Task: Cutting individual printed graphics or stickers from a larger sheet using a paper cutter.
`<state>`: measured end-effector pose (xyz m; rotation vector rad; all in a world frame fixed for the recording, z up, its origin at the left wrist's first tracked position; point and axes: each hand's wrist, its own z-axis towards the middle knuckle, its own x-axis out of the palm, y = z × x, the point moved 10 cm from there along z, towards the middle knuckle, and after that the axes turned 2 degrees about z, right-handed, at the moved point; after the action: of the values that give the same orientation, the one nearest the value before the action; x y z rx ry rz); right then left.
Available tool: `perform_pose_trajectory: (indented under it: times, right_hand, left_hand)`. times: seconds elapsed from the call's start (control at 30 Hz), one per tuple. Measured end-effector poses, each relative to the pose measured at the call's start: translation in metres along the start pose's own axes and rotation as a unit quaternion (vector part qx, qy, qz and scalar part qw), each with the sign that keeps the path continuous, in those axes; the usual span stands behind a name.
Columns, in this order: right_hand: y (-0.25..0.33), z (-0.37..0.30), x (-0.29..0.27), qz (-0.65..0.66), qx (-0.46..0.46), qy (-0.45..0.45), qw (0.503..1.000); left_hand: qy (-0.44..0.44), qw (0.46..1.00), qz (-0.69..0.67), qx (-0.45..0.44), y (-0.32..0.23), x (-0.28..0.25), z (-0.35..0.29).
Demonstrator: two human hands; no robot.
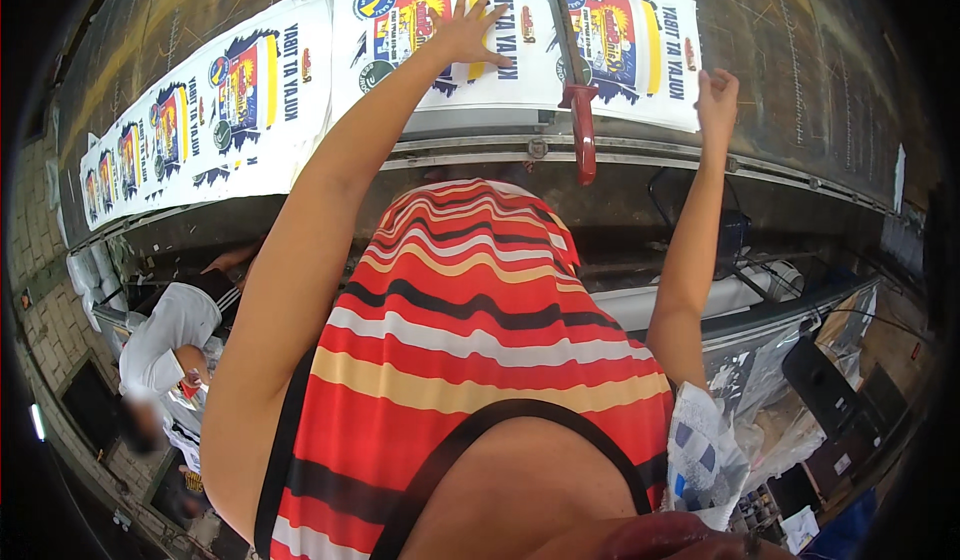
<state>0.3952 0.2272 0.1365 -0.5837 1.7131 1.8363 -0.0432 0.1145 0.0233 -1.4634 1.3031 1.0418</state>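
My left hand [470,42] lies with fingers spread on a white printed sheet [350,55] bearing a red, yellow and blue design. Just beyond the right edge of another printed sheet [685,20] is my right hand [717,100], its fingers curled; whether they pinch the sheet's edge cannot be made out. Between the two hands, a long dark blade-like bar with a red handle [582,135] crosses the sheets, its handle jutting over the table's near edge. Neither hand touches it.
A strip of similar printed sheets [310,110] runs left along the worn brown worktable [800,60]. A metal rail [640,155] borders its near side. White rolls [740,295] lie below at right. Another person in a white shirt [165,335] bends at lower left.
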Motion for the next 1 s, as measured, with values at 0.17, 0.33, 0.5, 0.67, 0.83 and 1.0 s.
perform_pose_trajectory:
  times: [0.17,0.33,0.5,0.67,0.83,1.0]
  right_hand:
    - [0.157,-0.154,0.039,0.003,-0.037,0.203,0.978]
    - [0.212,-0.205,0.059,0.026,-0.083,0.266,0.960]
    - [0.161,-0.221,0.087,-0.140,-0.090,0.327,0.930]
    - [0.091,-0.245,0.133,-0.151,-0.098,0.310,0.933]
    - [0.039,-0.247,0.153,-0.180,-0.065,0.316,0.929]
    - [0.069,-0.236,0.128,-0.133,-0.065,0.290,0.945]
  left_hand:
    - [-0.002,1.000,0.001,-0.003,-0.011,-0.001,0.009]
    - [-0.008,1.000,-0.012,-0.004,-0.012,0.001,0.013]
    - [-0.008,0.999,-0.031,0.004,-0.016,0.005,0.016]
    - [-0.009,1.000,-0.021,0.004,-0.023,0.005,0.019]
    - [0.003,0.999,-0.031,0.006,-0.030,0.007,0.023]
    - [-0.001,0.999,-0.041,0.007,-0.034,0.005,0.028]
